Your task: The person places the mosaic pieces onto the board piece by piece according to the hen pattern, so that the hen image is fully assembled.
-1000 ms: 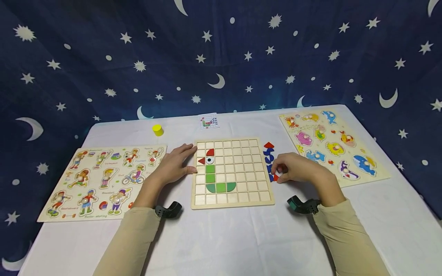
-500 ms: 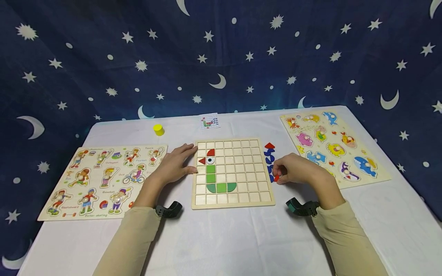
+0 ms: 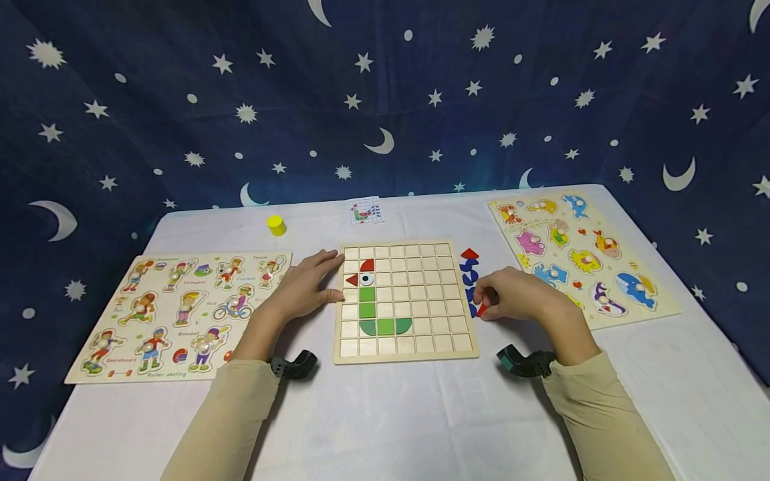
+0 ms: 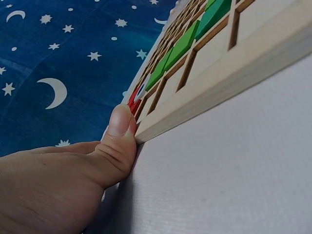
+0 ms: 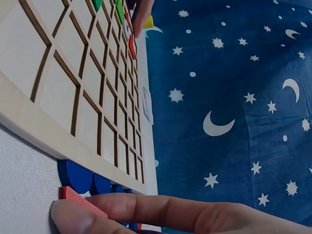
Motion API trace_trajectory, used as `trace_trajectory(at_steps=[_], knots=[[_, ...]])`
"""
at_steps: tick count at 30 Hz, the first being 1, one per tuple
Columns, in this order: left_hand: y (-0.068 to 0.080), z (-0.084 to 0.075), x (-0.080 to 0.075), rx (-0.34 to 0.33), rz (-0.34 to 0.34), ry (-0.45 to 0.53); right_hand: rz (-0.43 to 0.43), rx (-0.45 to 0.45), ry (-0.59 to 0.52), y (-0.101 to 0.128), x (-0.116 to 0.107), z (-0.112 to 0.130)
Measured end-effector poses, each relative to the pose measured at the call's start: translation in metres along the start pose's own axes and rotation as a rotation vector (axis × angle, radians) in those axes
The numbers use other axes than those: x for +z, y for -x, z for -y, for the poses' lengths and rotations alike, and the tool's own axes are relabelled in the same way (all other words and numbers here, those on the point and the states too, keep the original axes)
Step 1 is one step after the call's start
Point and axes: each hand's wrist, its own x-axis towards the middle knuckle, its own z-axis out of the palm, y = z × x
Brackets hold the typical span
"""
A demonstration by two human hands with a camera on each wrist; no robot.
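Red is the colour of the small flat piece [image 3: 482, 309] that the right hand [image 3: 511, 294] is pinching between thumb and fingers, just off the right edge of the wooden grid board [image 3: 404, 354] and low against the white tabletop [image 3: 385, 414]. That board is lying directly to this hand's left, with its empty cells beginning right at the near edge. Blue pieces [image 3: 468, 274] and a red triangle [image 3: 468, 254] are sitting in a row running away from the person, just beyond the pinched piece. The left hand [image 3: 303, 288] is resting flat against the board's left edge, fingers relaxed, thumb [image 4: 118, 121] touching the rim. Green pieces [image 3: 367, 302] are filling cells on the board's left side; the right columns are standing open.
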Motion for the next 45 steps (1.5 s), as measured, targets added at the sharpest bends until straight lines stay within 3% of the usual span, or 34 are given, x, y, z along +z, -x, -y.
trace_trajectory(at_steps=[11,18,24,32,45], knots=[[0.0,0.0,0.0,-0.008,0.002,0.005,-0.009,0.013,-0.059,0.003,-0.006,-0.002],[0.0,-0.001,-0.001,-0.006,0.008,0.006,-0.135,-0.033,-0.058,0.002,-0.007,0.012],[0.0,-0.001,-0.002,-0.007,0.009,0.003,-0.246,-0.206,-0.061,-0.008,0.009,0.049],[-0.001,-0.001,-0.002,-0.013,0.015,0.008,-0.241,-0.296,-0.083,-0.019,0.046,0.102],[0.0,-0.002,-0.002,-0.015,0.016,0.009,-0.236,-0.312,-0.063,-0.022,0.067,0.116]])
